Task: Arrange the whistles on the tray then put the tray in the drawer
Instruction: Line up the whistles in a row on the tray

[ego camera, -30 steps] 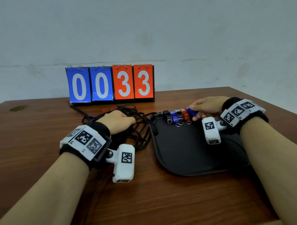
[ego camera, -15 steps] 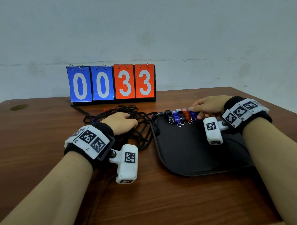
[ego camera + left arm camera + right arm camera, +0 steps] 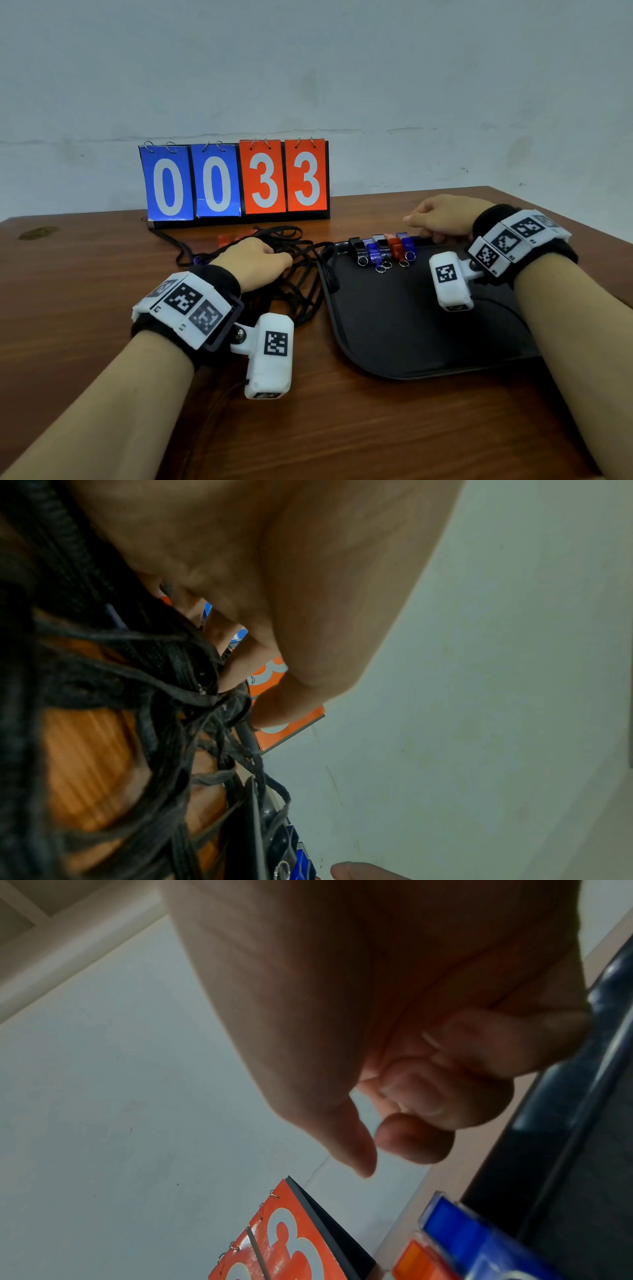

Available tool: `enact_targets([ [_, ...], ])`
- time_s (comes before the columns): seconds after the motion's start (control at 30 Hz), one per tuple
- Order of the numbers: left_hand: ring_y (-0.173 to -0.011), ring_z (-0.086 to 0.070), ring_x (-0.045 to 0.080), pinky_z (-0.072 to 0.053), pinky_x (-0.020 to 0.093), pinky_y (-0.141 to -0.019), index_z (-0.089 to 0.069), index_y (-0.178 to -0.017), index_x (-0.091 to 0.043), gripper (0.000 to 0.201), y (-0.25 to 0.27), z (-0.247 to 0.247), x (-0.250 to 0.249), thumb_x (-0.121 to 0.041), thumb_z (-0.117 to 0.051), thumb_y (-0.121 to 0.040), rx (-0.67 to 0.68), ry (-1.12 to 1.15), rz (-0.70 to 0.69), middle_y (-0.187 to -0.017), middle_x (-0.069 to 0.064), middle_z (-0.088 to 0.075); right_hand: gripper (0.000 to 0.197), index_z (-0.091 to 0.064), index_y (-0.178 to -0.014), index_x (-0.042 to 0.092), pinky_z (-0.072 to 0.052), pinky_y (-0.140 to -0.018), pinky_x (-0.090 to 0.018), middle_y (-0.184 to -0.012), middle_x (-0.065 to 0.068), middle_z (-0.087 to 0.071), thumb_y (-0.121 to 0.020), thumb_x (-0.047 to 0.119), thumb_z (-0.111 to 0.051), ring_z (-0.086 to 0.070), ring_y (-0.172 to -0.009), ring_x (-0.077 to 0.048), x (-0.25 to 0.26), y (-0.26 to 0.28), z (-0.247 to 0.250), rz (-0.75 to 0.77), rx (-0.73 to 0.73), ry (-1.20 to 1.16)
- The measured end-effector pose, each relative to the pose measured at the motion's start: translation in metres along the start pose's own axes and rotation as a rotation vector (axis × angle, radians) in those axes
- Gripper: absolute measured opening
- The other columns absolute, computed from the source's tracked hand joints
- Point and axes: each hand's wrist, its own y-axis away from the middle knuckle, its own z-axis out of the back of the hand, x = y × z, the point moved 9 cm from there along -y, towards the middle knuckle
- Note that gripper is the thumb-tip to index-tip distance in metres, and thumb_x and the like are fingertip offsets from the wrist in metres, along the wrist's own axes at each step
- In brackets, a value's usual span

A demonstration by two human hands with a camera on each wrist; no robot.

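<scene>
your scoreboard (image 3: 236, 180) reads 0033. five whistles (image 3: 385, 248) line the tray's (image 3: 394, 329) far edge on the surface (image 3: 342, 428). your right hand (image 3: 442, 217) hovers behind them, fingers curled, holding nothing. your left hand (image 3: 255, 262) rests on black cords (image 3: 301, 284), grip unclear.

Left hand (image 3: 274, 593) fingertips rest among tangled black cords (image 3: 154, 696), possibly pinching one.

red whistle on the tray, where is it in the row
In the head view the red whistle lies at the far edge of the black tray, second from the right in the row, just left of the end blue whistle.
</scene>
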Motion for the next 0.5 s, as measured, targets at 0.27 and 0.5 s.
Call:
enact_targets([
  [0.27,-0.079,-0.055,0.01,-0.037,0.017,-0.066,-0.063,-0.093,-0.021,0.018,0.005,0.003,-0.012,-0.036,-0.056,-0.1,-0.025,0.048,-0.103,-0.099,-0.001,-0.06,0.025,-0.062,-0.113,0.015,-0.044,-0.053,-0.024,-0.077,0.0,-0.063,-0.101,0.036,-0.054,-0.053,-0.062,-0.014,0.013,0.003,0.004,0.088,-0.072,-0.157],
  [0.5,-0.118,-0.059,0.013,-0.043,0.037,-0.109,-0.075,-0.111,-0.027,0.021,0.008,0.006,-0.017,-0.034,-0.063,-0.096,-0.05,0.36,-0.18,-0.123,-0.006,-0.069,0.02,-0.061,-0.115,0.02,-0.045,-0.055,-0.023,-0.08,0.0,-0.065,-0.101,0.033,-0.055,-0.053,-0.057,-0.01,0.037,0.011,0.004,0.202,-0.092,-0.263],
])
